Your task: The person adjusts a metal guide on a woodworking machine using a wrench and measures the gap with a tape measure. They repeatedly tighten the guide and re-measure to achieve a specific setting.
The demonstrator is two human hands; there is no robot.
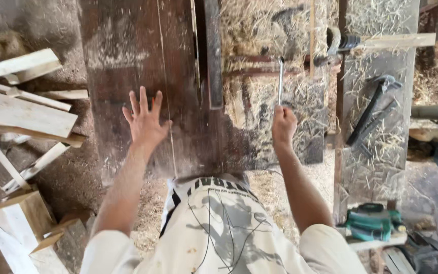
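My left hand (145, 121) lies flat with fingers spread on a wide dark wooden plank (128, 56) that runs away from me on the workbench. My right hand (284, 125) is closed around the lower end of a thin metal rod-like handle (280, 81), which stands up toward a rusty metal bar across the bench. A thin pale line runs lengthwise along the plank just right of my left hand. Wood shavings cover the bench around the right hand.
Pale cut wood offcuts (19, 109) are piled on the floor at left. A dark clamp (373, 109) lies on the right board, and a green power tool (371, 222) sits at lower right. A long dark metal bar (213, 50) lies beside the plank.
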